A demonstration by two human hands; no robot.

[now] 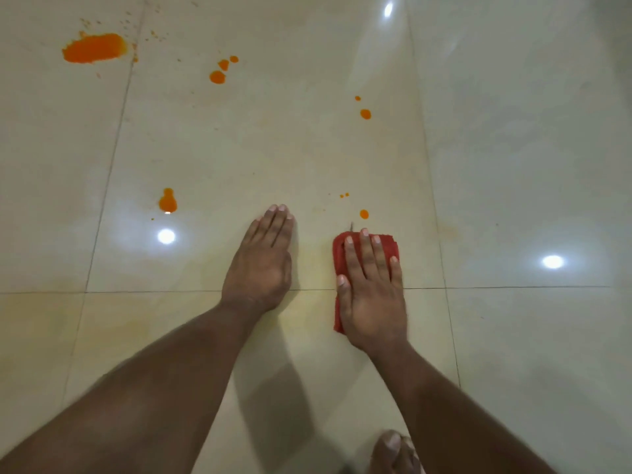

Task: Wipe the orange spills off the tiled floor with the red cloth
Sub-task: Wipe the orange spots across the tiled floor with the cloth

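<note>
Toes (393, 449) nearest; flat right hand (371, 295) presses red cloth (384, 246), flat left hand (261, 265) on tiled floor (513, 165).

Red cloth (386, 246), orange spills (94, 47), glossy cream tiled floor (273, 148) with thin dark grout lines

The flat right hand (371, 289) is covering most of the folded red cloth (338, 254). The bottom edge is cutting off both forearms and a bare foot (393, 451).

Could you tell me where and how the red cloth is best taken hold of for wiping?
From above: the red cloth lies folded flat on the tiled floor, so a flat palm on its middle suits it, as the right hand now presses it.
</note>
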